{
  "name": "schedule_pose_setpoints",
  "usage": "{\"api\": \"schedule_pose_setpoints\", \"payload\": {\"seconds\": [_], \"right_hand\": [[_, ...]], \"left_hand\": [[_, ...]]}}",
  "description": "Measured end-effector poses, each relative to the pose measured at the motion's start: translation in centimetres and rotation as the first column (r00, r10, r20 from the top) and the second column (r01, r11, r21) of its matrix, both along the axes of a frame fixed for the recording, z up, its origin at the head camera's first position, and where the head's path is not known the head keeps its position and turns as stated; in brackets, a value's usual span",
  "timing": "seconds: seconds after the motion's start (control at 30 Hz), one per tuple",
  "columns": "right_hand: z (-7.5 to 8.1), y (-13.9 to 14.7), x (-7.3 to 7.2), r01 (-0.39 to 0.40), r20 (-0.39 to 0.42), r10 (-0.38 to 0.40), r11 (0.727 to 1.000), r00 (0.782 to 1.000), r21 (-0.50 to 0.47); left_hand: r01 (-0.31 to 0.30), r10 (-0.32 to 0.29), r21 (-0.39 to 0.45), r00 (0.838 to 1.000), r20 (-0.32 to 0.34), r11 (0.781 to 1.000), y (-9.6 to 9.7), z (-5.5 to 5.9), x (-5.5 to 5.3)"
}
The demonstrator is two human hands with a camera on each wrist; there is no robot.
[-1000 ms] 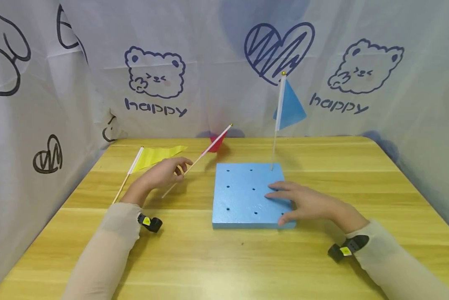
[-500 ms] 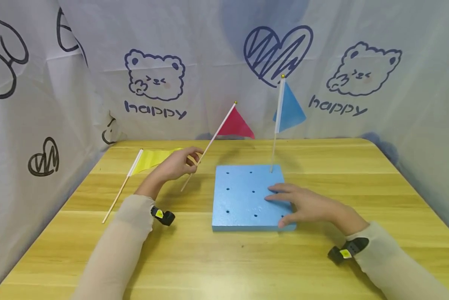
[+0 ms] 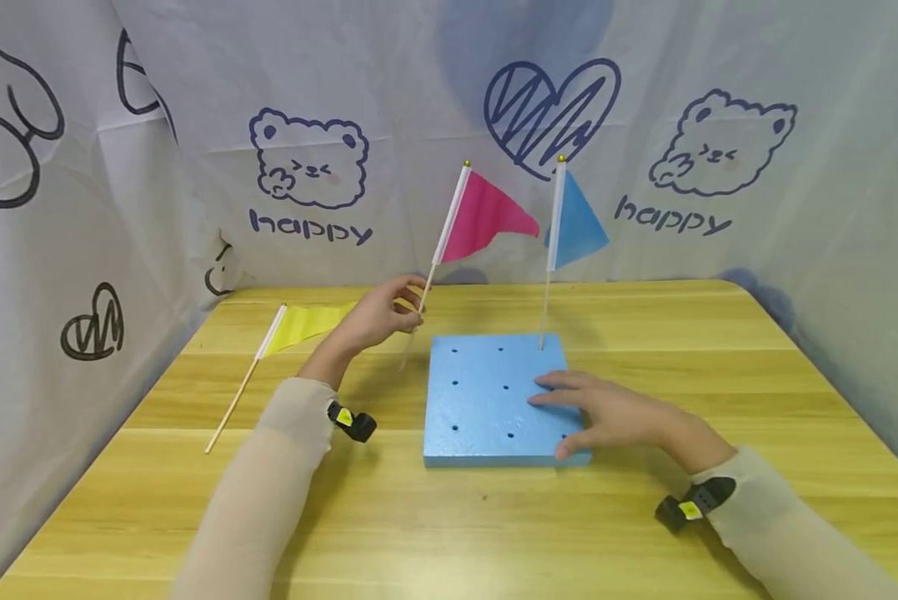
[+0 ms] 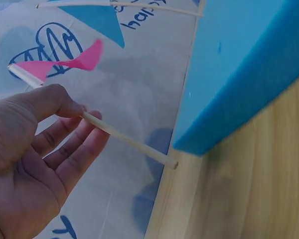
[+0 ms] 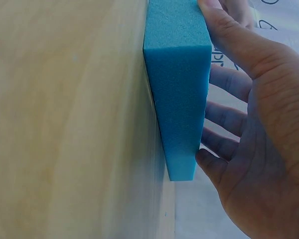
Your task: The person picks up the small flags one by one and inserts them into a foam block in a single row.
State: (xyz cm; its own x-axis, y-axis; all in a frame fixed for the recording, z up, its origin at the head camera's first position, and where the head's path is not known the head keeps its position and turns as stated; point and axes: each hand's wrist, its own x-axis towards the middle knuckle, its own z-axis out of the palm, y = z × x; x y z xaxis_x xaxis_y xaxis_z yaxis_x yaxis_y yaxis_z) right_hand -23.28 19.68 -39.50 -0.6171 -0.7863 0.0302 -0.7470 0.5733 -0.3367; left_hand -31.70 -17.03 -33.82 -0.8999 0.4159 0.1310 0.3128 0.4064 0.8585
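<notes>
My left hand pinches the wooden stick of a pink pennant flag between thumb and fingers. The flag leans slightly right, just left of the blue foam board. In the left wrist view, the stick's bare lower end hangs apart from the board. My right hand, fingers spread and fairly straight, rests on the board's right side. The right wrist view shows its thumb along the board's edge. A blue pennant flag stands upright in the board's far right hole. Several other small holes show in the board.
A yellow pennant flag lies on the wooden table at the left, partly behind my left hand. Behind the table hangs a white curtain with bear and heart drawings. Each wrist wears a small black camera.
My left hand has lifted the pink flag and carried it right, toward the board. Its stick has swung from a low slant to nearly upright. My right hand stays put.
</notes>
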Motion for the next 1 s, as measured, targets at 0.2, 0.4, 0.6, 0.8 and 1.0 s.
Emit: {"api": "schedule_pose_setpoints", "payload": {"seconds": [0.2,0.4,0.6,0.8,1.0], "right_hand": [[0.0,0.1,0.0,-0.007,0.003,0.007,1.0,1.0,-0.003],[0.1,0.0,0.0,-0.005,-0.003,0.005,1.0,1.0,0.002],[0.2,-0.1,0.1,0.001,0.01,-0.001,1.0,1.0,0.005],[0.3,-0.1,0.0,0.012,0.025,-0.012,1.0,1.0,0.005],[0.4,-0.1,0.1,0.025,0.039,-0.025,1.0,0.999,0.014]], "left_hand": [[0.01,-0.009,0.083,1.0,-0.005,0.997,2.0,0.4,-0.6],[0.003,-0.006,0.154,1.0,0.02,0.988,4.0,0.7,-1.1],[0.0,-0.008,0.235,0.999,0.034,0.972,5.4,0.5,-1.7],[0.013,-0.025,0.314,0.999,0.036,0.949,6.6,0.2,-2.6],[0.021,-0.041,0.357,0.998,0.05,0.934,7.6,-0.1,-3.3]]}}
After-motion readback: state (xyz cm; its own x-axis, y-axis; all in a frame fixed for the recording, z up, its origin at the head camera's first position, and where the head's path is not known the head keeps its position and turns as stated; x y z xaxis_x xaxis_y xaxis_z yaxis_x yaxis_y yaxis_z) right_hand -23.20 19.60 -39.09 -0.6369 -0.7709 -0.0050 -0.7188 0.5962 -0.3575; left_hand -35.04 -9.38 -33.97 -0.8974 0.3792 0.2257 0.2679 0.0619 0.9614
